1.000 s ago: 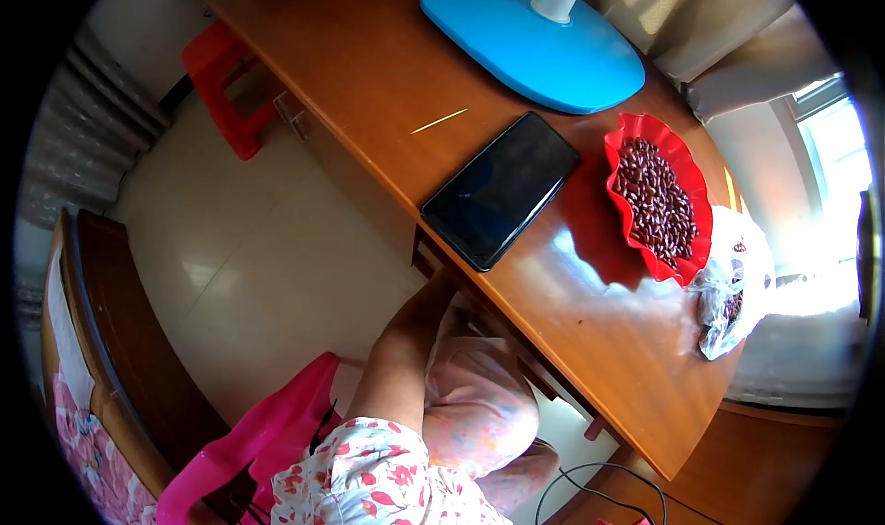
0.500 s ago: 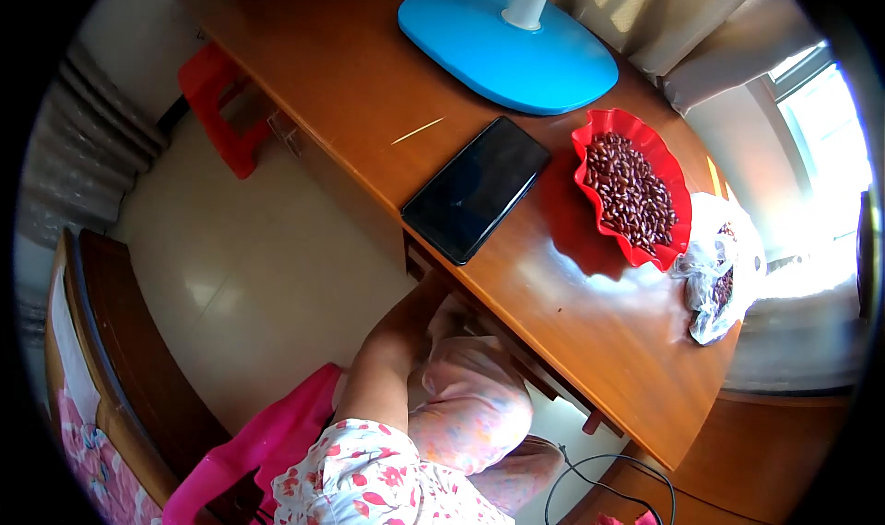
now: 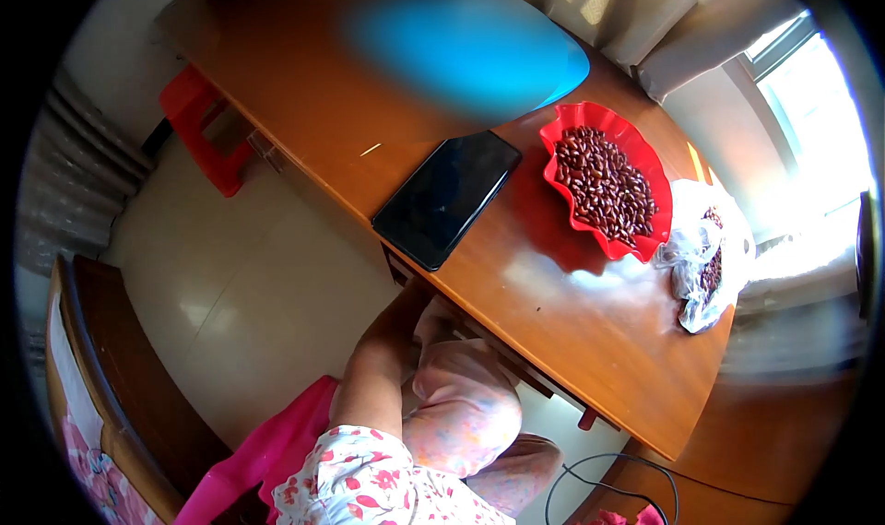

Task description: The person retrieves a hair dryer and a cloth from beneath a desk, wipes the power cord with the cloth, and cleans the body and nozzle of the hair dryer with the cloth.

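Observation:
My left arm reaches forward beneath the edge of the wooden table (image 3: 572,341). The tabletop hides the fingers of my left hand, so what they touch cannot be seen. My right hand is out of sight. On the tabletop above my left forearm lies a black phone or tablet (image 3: 449,198), its screen dark. To its right stands a red wavy-rimmed bowl (image 3: 656,170) filled with dark red beans (image 3: 604,186). Beyond the bowl sits a clear plastic bag (image 3: 690,258) with more beans inside.
A blue base (image 3: 558,64), partly blurred, stands at the back of the table. A thin pale stick (image 3: 370,150) lies near the left edge. A red stool (image 3: 189,124) is on the floor. Beside me is a pink chair (image 3: 277,442). A black cable (image 3: 548,502) loops below the table.
The view has shifted slightly, so the table and its objects appear a little further left. Part of the blue base is now blurred. My left arm stays under the table edge.

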{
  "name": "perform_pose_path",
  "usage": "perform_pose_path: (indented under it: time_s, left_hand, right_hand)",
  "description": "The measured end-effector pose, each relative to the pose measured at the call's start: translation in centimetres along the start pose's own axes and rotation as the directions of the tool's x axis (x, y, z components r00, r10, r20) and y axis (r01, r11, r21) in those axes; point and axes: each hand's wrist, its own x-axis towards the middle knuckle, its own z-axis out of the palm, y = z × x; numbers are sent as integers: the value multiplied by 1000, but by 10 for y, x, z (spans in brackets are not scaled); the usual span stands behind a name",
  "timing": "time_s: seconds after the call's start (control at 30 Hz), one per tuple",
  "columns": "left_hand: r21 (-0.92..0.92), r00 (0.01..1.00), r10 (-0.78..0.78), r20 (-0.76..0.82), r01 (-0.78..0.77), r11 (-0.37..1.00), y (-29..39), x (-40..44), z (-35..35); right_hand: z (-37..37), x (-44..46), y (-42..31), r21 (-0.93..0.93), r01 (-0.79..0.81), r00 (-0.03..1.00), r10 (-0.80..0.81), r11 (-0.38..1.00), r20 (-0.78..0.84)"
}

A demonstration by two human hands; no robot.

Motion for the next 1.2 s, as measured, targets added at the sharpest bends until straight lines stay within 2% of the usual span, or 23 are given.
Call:
perform_pose_path:
  time_s: [0.6, 0.73, 0.83, 0.9, 0.93, 0.97, 1.0, 1.07, 1.1, 1.13, 1.17, 1.2]
  left_hand:
    - [125, 991, 127, 29, -130, 984, 1, 7, 20]
    - [237, 951, 302, 61, -308, 921, -21, 9, 36]
    - [368, 824, 561, 79, -547, 752, -67, 17, 50]
    - [409, 740, 647, 182, -656, 635, -82, 10, 38]
    - [362, 782, 522, 341, -621, 695, -44, -34, 1]
    - [409, 760, 450, 468, -638, 652, -50, -40, -4]
    - [467, 690, 448, 569, -719, 514, -60, -57, -37]
    - [542, 625, 362, 692, -781, 312, -54, -86, -70]
    - [624, 743, 143, 654, -636, 455, -31, -107, -83]
    - [703, 803, -96, 588, -449, 551, -7, -130, -94]
    - [707, 801, -79, 594, -472, 526, 11, -148, -105]
    - [741, 818, -115, 564, -440, 508, 26, -165, -117]
  right_hand:
    - [-41, -20, -6, -42, 35, 985, -42, 999, -167]
    - [-73, -42, -25, -27, 114, 962, -117, 993, -247]
    - [-100, -61, -39, 24, 217, 933, -200, 976, -300]
    - [-110, -74, -50, 103, 284, 920, -241, 953, -310]
    - [-113, -81, -55, 156, 313, 915, -254, 937, -313]
    - [-106, -82, -58, 236, 335, 911, -250, 912, -327]
    - [-103, -96, -75, 323, 335, 915, -224, 885, -335]
    - [-125, -94, -58, 349, 432, 896, -352, 832, -272]
    - [-132, -92, -61, 620, 319, 946, -275, 717, -170]
    - [-136, -91, -62, 706, 276, 961, -184, 652, -206]
    - [-139, -90, -62, 783, 249, 966, -92, 569, -240]
    - [-142, -87, -76, 881, 53, 998, -37, 469, -41]
